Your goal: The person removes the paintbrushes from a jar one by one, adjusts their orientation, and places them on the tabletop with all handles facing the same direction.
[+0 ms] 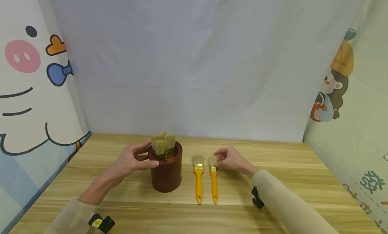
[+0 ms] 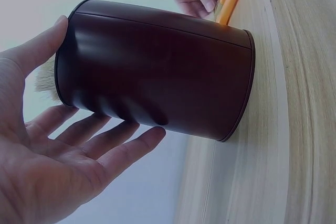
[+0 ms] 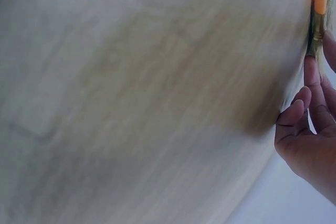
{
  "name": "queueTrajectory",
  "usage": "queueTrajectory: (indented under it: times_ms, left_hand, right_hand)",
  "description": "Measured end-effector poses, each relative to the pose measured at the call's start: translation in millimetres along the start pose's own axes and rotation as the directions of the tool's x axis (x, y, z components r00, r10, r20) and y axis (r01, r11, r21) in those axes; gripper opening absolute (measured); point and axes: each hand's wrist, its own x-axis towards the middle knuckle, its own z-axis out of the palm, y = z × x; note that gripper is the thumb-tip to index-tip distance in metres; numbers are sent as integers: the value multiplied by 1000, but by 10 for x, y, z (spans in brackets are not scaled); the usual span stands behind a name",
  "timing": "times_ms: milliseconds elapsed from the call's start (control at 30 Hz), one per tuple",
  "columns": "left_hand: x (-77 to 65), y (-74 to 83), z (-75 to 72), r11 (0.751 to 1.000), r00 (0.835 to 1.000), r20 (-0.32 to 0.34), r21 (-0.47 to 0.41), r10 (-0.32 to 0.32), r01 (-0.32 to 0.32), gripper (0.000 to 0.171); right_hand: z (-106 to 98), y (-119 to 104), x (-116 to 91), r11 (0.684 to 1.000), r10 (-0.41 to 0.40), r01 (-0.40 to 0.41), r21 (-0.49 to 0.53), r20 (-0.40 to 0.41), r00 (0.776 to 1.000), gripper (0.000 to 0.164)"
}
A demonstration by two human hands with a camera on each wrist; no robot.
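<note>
A dark red cylindrical pot [image 1: 166, 176] stands upright on the table, holding several paintbrushes [image 1: 159, 147] with their pale bristles up. My left hand [image 1: 130, 161] holds it around the rim, the thumb at the front and the fingers spread along the far side. To the right, two paintbrushes with yellow-orange handles lie side by side, bristles pointing away from me. My right hand [image 1: 231, 160] pinches the narrower paintbrush [image 1: 214, 183] near its bristles and metal band. The wider paintbrush [image 1: 198, 180] lies between that one and the pot, untouched.
The wooden table [image 1: 288, 183] has a light grain. Behind it hangs a plain grey-white cloth [image 1: 194, 65]. Printed cloths with cartoon figures hang at the left [image 1: 24, 102] and right [image 1: 348, 136]. Each forearm wears a black strap.
</note>
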Motion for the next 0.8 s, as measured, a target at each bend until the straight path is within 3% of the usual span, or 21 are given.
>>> queueTrajectory:
  times_ms: [433, 800]
  left_hand:
    - [4, -6, -2, 1000, 1000, -1, -6, -2, 2, 96]
    - [-2, 0, 1, 1000, 1000, 0, -19, 0, 0, 97]
  right_hand:
    - [-5, 8, 12, 1000, -12, 12, -3, 2, 1000, 39]
    - [-74, -15, -18, 1000, 23, -23, 5, -44, 999, 44]
